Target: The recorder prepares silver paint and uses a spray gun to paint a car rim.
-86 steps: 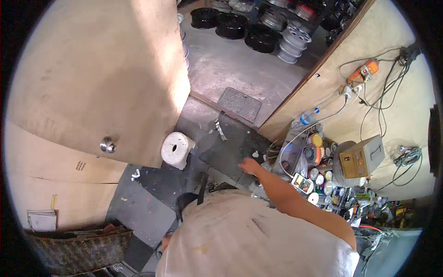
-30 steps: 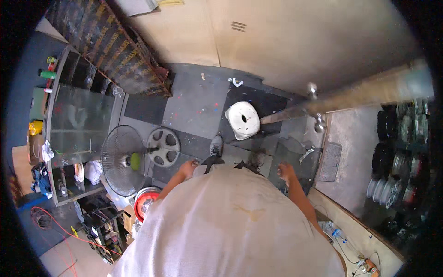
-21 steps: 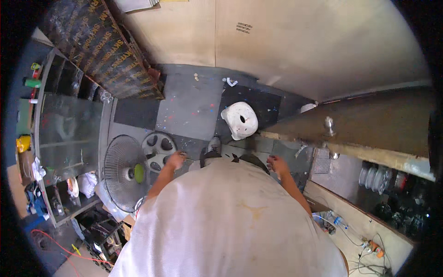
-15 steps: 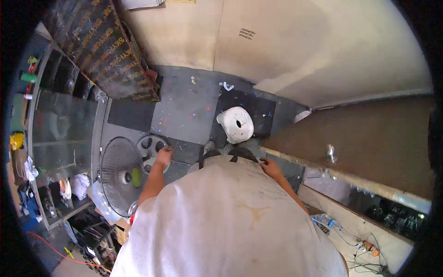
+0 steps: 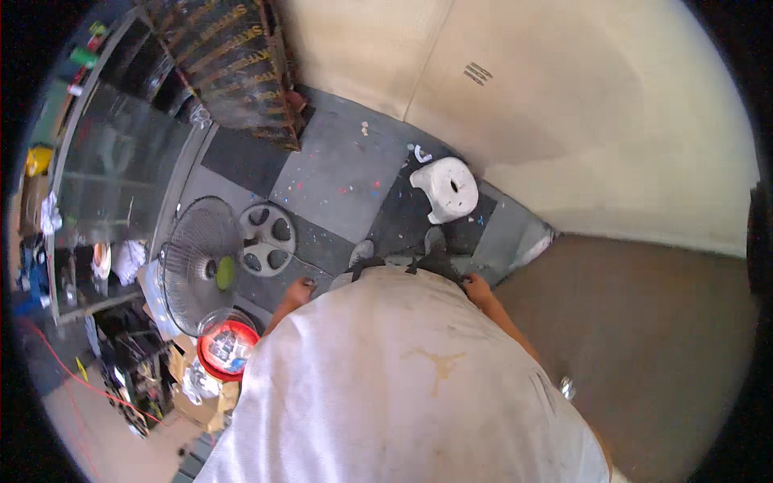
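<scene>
My left hand (image 5: 302, 291) hangs beside my body with its fingers curled. Nearest to it is the grey round base (image 5: 268, 240) of a standing fan, but the two are apart. To the left, the fan's wire cage (image 5: 197, 266) surrounds a green hub. My right hand (image 5: 477, 287) hangs low on the other side, fingers closed, next to the edge of a brown board (image 5: 636, 338). What either hand holds, if anything, is too small to make out. A white plastic stool (image 5: 448, 191) with a slot in its seat stands on the floor ahead of my feet.
Dark and grey floor tiles (image 5: 326, 173) carry coloured specks. Pale panels (image 5: 555, 97) wall off the far side. A glass-fronted cabinet (image 5: 121, 153) stands at left, with a red tub (image 5: 211, 367) and cardboard nearer me. A printed dark board (image 5: 229, 72) leans at far left.
My view has turned, so the stool appears farther up and right. My left hand has come away from the fan base, closer to my body. The red tub shows more fully.
</scene>
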`<state>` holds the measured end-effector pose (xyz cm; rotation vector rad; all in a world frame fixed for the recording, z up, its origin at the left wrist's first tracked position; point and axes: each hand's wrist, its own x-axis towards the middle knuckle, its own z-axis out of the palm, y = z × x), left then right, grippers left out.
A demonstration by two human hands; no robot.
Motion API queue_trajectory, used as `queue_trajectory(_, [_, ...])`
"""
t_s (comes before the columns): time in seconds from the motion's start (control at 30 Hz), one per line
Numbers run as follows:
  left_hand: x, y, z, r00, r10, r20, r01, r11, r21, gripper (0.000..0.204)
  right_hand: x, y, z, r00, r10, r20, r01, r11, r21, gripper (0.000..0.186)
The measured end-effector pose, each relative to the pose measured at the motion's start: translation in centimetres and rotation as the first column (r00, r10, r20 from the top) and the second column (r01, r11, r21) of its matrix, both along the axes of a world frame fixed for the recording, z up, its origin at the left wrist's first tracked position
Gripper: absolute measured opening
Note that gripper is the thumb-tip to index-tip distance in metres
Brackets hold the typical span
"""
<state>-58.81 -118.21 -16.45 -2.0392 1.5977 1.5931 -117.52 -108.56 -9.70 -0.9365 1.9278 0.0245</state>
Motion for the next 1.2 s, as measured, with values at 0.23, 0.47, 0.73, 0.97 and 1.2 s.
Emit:
queue_trajectory(0.23, [-11.0, 0.2, 4.7, 0.945, 0.250, 0.211, -0.254, 0.967, -0.007, 0.046, -11.8, -6.6, -0.3, 0.958, -0.106, 0.266, 0.100, 0.994, 0.036, 0.048])
queue_trajectory(0.47, [-27.0, 4.1, 15.8, 0.992, 0.128, 0.020, -0.126, 0.990, -0.064, 0.047, -23.3, -13.6, -4.1, 0.909, -0.194, 0.369, 0.200, 0.980, 0.023, 0.024])
queue_trajectory(0.73, [-31.2, 14.4, 21.9, 0.882, 0.392, -0.262, -0.360, 0.919, 0.161, 0.051, -21.2, -19.6, -6.4, 0.877, 0.331, 0.348, -0.380, 0.921, 0.082, 0.016])
queue_trajectory(0.97, [-28.7, 27.2, 15.3, 0.796, 0.604, 0.030, -0.605, 0.796, 0.021, 0.041, -4.0, -20.0, -0.9, 0.787, 0.293, 0.543, -0.365, 0.930, 0.028, 0.033])
queue_trajectory(1.2, [-27.0, 42.9, 11.6, 0.457, 0.889, 0.018, -0.884, 0.456, -0.105, 0.025, 4.4, -11.8, 0.2, 0.673, 0.621, 0.401, -0.690, 0.722, 0.040, 0.025])
